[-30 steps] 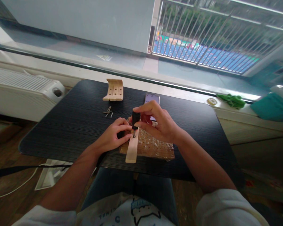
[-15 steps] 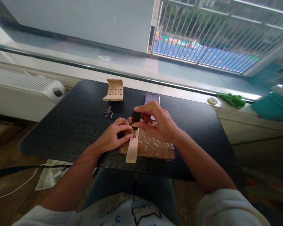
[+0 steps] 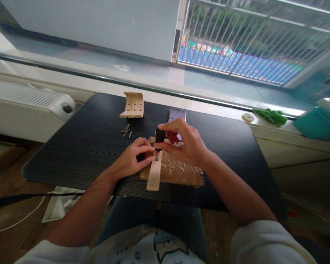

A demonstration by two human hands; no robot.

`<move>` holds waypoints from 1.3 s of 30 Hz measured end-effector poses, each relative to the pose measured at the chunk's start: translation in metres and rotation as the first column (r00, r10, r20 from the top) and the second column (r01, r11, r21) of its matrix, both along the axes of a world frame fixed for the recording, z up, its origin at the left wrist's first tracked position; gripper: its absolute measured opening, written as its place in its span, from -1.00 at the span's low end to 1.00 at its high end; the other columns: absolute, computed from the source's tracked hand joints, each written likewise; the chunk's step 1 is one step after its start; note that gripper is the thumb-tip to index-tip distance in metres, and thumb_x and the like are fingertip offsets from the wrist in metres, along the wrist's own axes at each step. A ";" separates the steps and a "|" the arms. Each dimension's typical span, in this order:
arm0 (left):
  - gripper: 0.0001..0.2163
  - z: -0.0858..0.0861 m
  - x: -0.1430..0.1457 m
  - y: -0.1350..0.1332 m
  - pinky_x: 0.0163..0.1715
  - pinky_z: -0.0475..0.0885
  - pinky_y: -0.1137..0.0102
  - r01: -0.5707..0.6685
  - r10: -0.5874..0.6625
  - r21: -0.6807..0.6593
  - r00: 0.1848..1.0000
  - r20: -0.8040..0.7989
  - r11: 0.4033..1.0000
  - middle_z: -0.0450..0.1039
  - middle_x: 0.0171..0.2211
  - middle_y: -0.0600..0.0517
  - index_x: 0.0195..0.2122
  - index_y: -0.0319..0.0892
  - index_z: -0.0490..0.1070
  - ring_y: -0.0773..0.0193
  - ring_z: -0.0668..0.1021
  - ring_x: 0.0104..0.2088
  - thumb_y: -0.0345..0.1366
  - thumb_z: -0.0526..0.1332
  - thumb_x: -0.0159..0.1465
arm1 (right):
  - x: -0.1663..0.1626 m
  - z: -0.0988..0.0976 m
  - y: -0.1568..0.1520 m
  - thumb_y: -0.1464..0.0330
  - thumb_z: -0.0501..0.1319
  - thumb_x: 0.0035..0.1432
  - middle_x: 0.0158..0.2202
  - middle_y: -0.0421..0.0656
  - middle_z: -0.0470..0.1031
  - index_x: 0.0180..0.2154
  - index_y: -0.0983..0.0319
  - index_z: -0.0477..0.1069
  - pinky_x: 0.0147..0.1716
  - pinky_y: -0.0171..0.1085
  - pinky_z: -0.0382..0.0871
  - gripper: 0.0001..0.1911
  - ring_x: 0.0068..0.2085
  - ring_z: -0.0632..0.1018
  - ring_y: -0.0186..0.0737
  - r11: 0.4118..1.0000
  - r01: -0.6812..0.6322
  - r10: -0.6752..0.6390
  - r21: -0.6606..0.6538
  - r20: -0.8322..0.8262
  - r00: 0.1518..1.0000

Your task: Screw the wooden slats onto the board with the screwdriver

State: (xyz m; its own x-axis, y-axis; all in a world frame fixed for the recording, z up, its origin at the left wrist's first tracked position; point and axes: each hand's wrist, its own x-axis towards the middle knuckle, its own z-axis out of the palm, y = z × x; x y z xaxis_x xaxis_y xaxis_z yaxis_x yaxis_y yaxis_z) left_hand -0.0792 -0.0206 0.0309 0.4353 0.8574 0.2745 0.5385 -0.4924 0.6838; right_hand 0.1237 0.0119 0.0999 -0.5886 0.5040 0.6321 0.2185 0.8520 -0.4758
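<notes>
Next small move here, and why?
Probably a small turn of the black screwdriver by the right grip. Its tip meets a dark spot on the wooden strip, and the left grip rests against the strip beside it, so the piece looks steadied on the plastic-wrapped box. Screw or hole: too small to tell.
</notes>
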 end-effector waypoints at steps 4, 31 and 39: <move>-0.81 0.000 0.000 0.000 -0.03 0.40 0.22 0.008 -0.008 0.008 1.000 -0.002 1.000 0.38 -0.19 -0.06 -0.23 -0.18 0.49 0.12 0.44 -0.08 -0.23 0.17 0.23 | 0.000 -0.001 0.000 0.32 0.24 0.16 -0.37 -0.23 0.44 -0.13 0.23 0.28 -0.42 -0.37 0.31 -0.74 -0.45 0.41 -0.43 0.999 0.002 -0.001 0.037 -0.029 1.000; -0.82 -0.002 -0.001 0.000 -0.04 0.40 0.21 0.008 -0.008 0.010 1.000 -0.002 1.000 0.37 -0.21 -0.03 -0.22 -0.17 0.48 0.13 0.44 -0.11 -0.23 0.18 0.23 | -0.001 0.001 -0.001 0.31 0.21 0.19 -0.32 -0.20 0.50 -0.14 0.23 0.32 -0.40 -0.37 0.37 -0.79 -0.39 0.47 -0.42 0.994 -0.018 0.021 0.106 -0.030 0.999; -0.81 -0.003 -0.001 0.000 -0.05 0.40 0.22 0.002 -0.001 0.016 1.000 -0.009 1.000 0.38 -0.18 -0.06 -0.25 -0.21 0.48 0.11 0.46 -0.10 -0.22 0.17 0.23 | 0.003 0.008 0.002 0.49 0.11 0.22 -0.12 -0.09 0.48 -0.09 0.28 0.26 -0.37 -0.39 0.38 -0.79 -0.31 0.45 -0.44 0.966 -0.254 0.251 -0.052 -0.054 0.966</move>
State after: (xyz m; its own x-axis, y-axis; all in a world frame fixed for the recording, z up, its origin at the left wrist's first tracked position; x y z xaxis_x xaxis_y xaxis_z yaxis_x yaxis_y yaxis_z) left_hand -0.0802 -0.0209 0.0279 0.4390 0.8521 0.2848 0.5436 -0.5043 0.6710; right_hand 0.1262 0.0137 0.1081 -0.6722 0.3790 0.6360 -0.0239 0.8475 -0.5303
